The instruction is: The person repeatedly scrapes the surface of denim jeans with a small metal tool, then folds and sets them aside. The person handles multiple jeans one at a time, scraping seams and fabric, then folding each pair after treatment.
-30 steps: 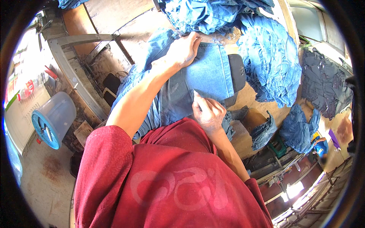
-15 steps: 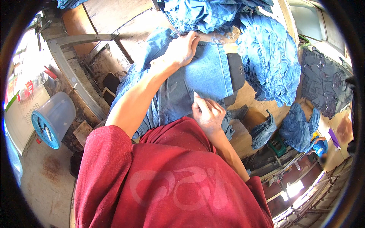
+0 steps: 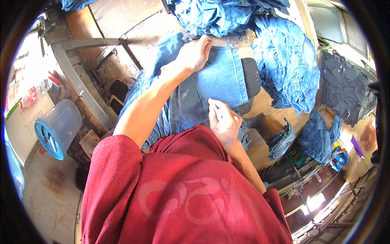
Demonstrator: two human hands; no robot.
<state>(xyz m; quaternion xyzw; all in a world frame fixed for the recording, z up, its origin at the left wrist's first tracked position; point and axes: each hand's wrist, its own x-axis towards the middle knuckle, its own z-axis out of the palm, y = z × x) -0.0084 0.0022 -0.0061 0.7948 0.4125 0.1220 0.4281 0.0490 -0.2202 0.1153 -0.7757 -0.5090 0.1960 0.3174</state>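
Note:
A blue denim trouser leg [image 3: 221,75] lies in front of me, drawn over a dark flat board [image 3: 251,77] whose rounded end sticks out past the hem. Across the denim, nearer my body, is a dark, smooth sheet-like patch [image 3: 187,99]. My left hand [image 3: 193,55] is closed on the far edge of the leg, its fingers bent over the cloth. By the near edge, beside the dark patch, my right hand [image 3: 224,122] is closed in a pinch. Whatever its fingertips may hold is too small to make out.
Crumpled denim piles [image 3: 284,65] lie at the far side and right. More denim [image 3: 321,136] and dark garments [image 3: 347,87] are farther right. A clear bucket with a blue rim [image 3: 59,128] lies at left beside a metal frame [image 3: 75,77].
My right hand has shifted slightly, its fingers now reaching a little farther out from the fist. My left hand stays at the far edge of the denim leg.

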